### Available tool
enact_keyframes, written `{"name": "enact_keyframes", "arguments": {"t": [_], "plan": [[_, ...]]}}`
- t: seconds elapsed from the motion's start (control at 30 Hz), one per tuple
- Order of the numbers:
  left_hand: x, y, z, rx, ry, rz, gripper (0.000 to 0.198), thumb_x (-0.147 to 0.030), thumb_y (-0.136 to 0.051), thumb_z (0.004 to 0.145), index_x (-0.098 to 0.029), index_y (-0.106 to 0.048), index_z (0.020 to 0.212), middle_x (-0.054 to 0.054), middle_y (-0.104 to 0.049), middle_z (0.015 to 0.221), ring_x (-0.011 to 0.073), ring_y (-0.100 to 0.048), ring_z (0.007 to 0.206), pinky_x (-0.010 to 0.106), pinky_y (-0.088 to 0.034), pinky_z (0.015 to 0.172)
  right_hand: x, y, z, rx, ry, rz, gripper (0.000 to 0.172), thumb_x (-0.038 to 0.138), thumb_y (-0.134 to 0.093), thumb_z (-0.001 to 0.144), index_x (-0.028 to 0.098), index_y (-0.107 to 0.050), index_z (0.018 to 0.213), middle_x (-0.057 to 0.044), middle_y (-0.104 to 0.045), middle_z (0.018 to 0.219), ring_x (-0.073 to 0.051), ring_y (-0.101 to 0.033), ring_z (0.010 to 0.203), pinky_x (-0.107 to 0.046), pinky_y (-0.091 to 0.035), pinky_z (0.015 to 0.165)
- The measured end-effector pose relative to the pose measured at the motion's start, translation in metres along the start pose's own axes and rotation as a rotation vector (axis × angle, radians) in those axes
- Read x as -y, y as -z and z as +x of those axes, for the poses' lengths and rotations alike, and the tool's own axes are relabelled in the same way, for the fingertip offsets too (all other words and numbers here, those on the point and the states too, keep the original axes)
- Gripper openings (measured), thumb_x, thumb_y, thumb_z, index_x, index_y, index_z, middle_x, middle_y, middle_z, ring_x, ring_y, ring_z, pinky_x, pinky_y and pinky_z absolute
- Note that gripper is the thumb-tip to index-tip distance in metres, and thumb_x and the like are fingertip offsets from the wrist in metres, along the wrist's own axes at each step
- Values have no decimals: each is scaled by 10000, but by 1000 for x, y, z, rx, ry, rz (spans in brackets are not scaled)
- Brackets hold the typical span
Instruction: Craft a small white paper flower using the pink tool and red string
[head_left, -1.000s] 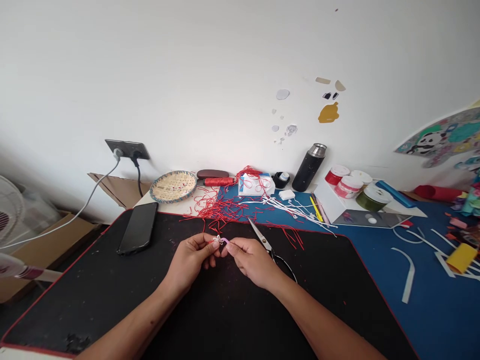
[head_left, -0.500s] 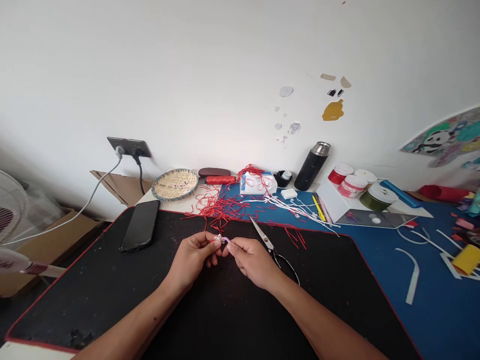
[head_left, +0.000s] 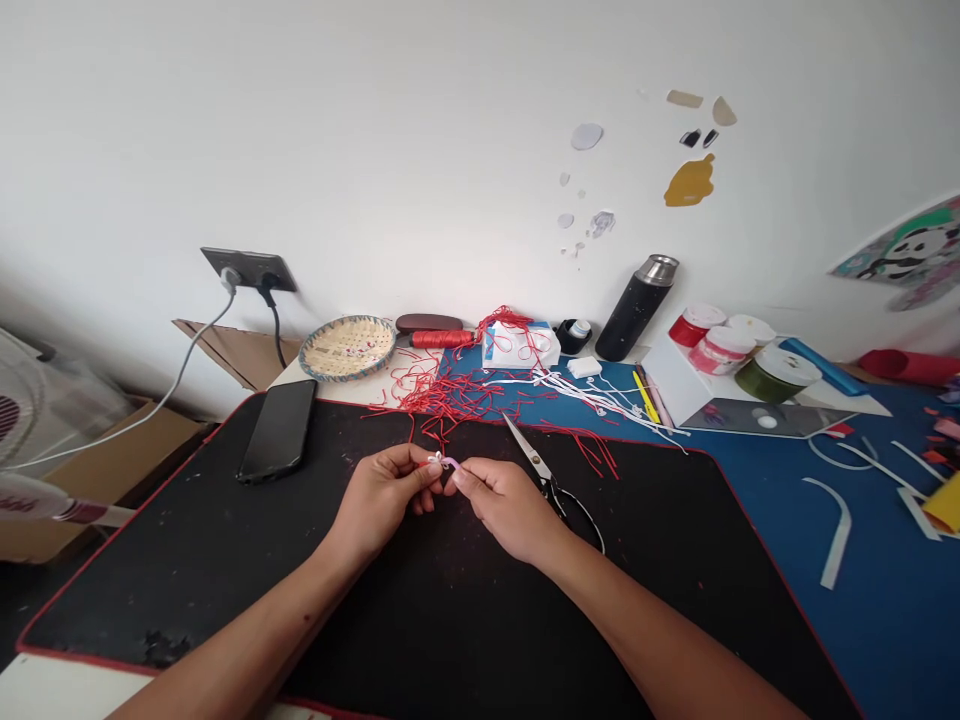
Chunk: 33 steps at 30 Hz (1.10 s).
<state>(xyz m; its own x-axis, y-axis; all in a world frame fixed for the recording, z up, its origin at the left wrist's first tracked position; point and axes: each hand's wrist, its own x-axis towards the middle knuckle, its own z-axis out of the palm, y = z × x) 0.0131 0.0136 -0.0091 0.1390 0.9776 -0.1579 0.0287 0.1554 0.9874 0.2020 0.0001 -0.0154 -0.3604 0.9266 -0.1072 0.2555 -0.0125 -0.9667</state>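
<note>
My left hand (head_left: 390, 489) pinches a small white looped cord piece (head_left: 436, 458) between thumb and fingers, over the black mat (head_left: 450, 620). Close beside it, my right hand (head_left: 504, 500) grips a thin purple piece (head_left: 452, 463) that meets the white loops. Fingertips hide part of where the two join. Scissors (head_left: 536, 458) lie on the mat just beyond my right hand, their handles partly behind my right wrist. Red cord scraps (head_left: 450, 395) are spread past my fingers.
Left on the mat lies a phone (head_left: 277, 430). Along the wall stand a woven basket (head_left: 348, 348), a red thread spool (head_left: 442, 339), a tissue box (head_left: 520, 345), a black flask (head_left: 637, 308) and paint jars (head_left: 778, 374). White cords (head_left: 592, 392) lie near the flask.
The camera view has shifted, so the table items appear slightly higher. Both hands keep their hold on the small piece, with hardly any change in their pose.
</note>
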Motion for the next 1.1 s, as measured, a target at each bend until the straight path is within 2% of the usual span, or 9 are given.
{"name": "enact_keyframes", "arguments": {"t": [0.27, 0.53, 0.73, 0.87, 1.0, 1.1], "plan": [[-2, 2, 0, -9, -3, 59, 283, -430, -842, 735, -165, -747, 716, 31, -718, 605, 134, -594, 480, 234, -465, 466, 7, 2, -1, 0, -7, -71, 306, 316, -491, 1058, 184, -735, 928, 36, -510, 637, -142, -474, 606, -268, -380, 642], [-2, 3, 2, 17, -2, 95, 235, -387, -804, 767, -162, -742, 742, 18, -716, 605, 125, -582, 479, 232, -479, 479, 8, 2, 1, 3, -9, -133, 297, 305, -495, 1055, 173, -730, 933, 37, -504, 637, -133, -461, 591, -258, -364, 618], [-3, 4, 4, 58, 11, 62, 320, -450, -855, 744, -151, -743, 762, 24, -729, 644, 126, -607, 516, 231, -498, 509, 8, -1, -2, -21, -7, -139, 303, 316, -468, 1074, 182, -710, 949, 33, -532, 658, -133, -493, 588, -263, -373, 625], [-5, 6, 5, 85, 56, -59, 416, -516, -910, 697, -141, -744, 766, 19, -719, 634, 115, -598, 504, 218, -491, 499, 2, 2, -1, -48, 57, -116, 302, 371, -495, 1063, 181, -699, 949, 26, -541, 688, -133, -490, 603, -257, -360, 598], [-8, 6, 5, 115, 179, -225, 460, -490, -988, 602, -130, -727, 718, 11, -697, 609, 90, -574, 477, 183, -456, 461, -2, 12, 4, -160, 93, 8, 348, 495, -551, 1031, 191, -686, 930, 49, -479, 654, -124, -434, 569, -254, -346, 561], [-11, 6, 4, 161, 272, -325, 465, -439, -1025, 555, -119, -733, 724, 2, -674, 584, 70, -544, 445, 161, -409, 422, 2, 17, 5, -196, 118, 57, 300, 490, -645, 976, 195, -684, 936, 21, -596, 739, -141, -533, 654, -262, -424, 634]]}}
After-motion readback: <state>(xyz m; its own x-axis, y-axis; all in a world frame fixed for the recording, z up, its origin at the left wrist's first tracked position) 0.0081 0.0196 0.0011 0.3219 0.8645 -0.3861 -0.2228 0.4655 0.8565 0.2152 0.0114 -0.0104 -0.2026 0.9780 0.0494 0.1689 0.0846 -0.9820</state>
